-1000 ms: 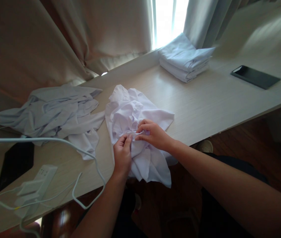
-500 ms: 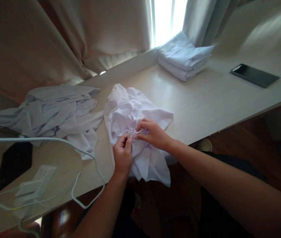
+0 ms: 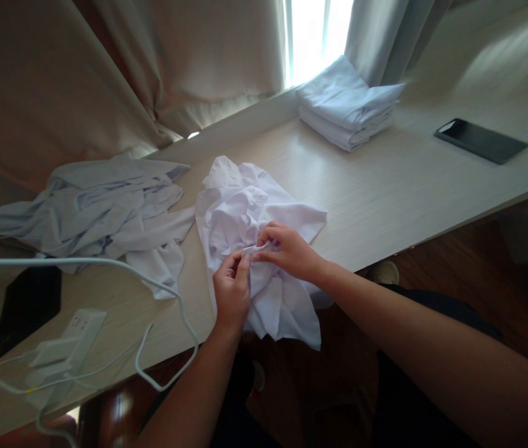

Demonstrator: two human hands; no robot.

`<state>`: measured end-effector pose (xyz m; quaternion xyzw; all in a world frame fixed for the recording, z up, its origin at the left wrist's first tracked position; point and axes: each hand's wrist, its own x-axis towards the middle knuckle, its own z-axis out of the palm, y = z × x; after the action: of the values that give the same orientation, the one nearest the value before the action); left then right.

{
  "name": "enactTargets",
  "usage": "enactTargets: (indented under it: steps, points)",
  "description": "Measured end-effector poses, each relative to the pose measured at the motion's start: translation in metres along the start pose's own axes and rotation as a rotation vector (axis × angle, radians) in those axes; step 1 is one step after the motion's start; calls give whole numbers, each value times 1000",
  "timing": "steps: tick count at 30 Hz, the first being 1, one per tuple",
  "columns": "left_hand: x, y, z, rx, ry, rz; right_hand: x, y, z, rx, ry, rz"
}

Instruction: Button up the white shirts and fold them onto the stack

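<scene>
A pale wood-grain desk (image 3: 385, 186) runs under a bright window, beige curtains (image 3: 152, 68) hanging at 12 o'clock, dark wood floor at 5 o'clock; at the desk's near edge lies one crumpled white shirt (image 3: 245, 211), its hem hanging over; the left hand (image 3: 232, 292) and right hand (image 3: 287, 249) each pinch a fold of it, fingers closed, thumbs nearly touching. One loose heap (image 3: 100, 211) at 9 o'clock; one folded stack (image 3: 347, 106) at 1 o'clock; one phone (image 3: 481, 140) at 2 o'clock; one power strip (image 3: 65, 348) with white cable at 8 o'clock.
</scene>
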<state>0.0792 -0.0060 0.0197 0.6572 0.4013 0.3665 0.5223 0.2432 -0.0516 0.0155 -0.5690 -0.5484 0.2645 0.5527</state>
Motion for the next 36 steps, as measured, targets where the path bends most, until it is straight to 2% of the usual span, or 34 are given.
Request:
enactTargets:
  steps: [36]
  points:
    - [-6, 8, 6, 73, 116, 51, -1, 0, -1, 4, 21, 0]
